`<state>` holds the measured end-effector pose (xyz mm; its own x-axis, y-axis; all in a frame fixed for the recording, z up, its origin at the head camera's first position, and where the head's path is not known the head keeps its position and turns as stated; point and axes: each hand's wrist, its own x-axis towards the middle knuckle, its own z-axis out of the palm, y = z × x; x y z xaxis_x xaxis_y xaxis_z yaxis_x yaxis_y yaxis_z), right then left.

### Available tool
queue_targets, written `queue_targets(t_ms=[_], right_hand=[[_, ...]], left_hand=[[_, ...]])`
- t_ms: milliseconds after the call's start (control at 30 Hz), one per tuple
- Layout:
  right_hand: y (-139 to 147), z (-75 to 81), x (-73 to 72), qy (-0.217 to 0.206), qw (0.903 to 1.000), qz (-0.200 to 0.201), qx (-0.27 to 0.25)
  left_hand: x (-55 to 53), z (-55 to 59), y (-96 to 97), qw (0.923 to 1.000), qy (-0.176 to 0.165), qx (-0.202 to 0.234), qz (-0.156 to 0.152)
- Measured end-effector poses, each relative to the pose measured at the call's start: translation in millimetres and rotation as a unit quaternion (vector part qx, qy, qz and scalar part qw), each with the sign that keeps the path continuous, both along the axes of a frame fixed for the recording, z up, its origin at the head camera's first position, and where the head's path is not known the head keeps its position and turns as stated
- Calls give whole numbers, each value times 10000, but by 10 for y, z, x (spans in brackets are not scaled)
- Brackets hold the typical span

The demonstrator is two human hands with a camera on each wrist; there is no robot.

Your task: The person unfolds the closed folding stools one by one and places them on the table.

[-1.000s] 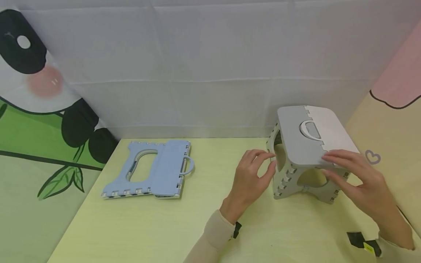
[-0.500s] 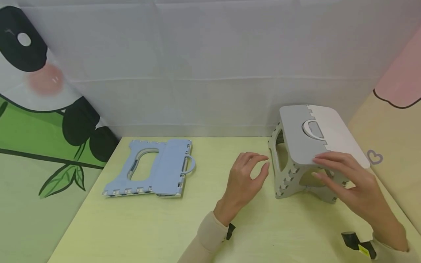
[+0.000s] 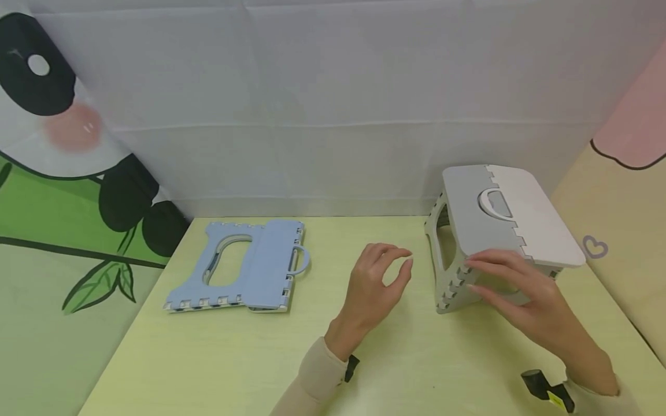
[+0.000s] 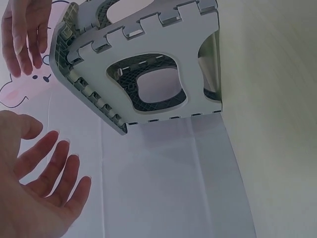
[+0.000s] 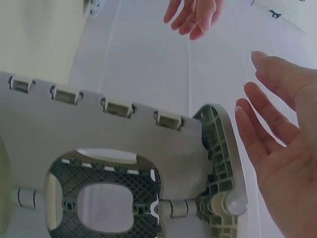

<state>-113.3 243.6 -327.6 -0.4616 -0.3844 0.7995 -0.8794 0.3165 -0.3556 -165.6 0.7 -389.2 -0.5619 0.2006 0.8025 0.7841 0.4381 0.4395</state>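
A grey and white folding step stool stands unfolded and upright at the right of the table, its white carry handle lying in the top. My right hand hovers before its front edge, fingers loosely bent and holding nothing. The right wrist view shows this hand apart from the stool's side panel. My left hand hangs in the air left of the stool, fingers relaxed with a gap to the thumb. Over to the left, a blue folding stool lies folded flat, its handle sticking out.
Both stools are on a pale yellow table. A white cloth hangs behind it. Printed cartoon panels flank the table, one green at left and one cream at right.
My right hand has slid leftward along the stool's front edge and come off it. The left hand has drawn away from the stool to the left. The blue stool stays put.
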Motion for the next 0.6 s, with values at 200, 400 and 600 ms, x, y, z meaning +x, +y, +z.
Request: queue_targets(t_ms=[200,400,600], right_hand=[[-130,-57,3,35,9996,-63,287],[-202,-175,-23,19,9992,14,396],[-189,-408,-57,-470,9968,-195,620]], left_hand=[[18,-32,-82,9999,-33,-104,30],[25,-77,-172,9997,-59,-197,93],[26,-154,-285,9994,-36,-306,160]])
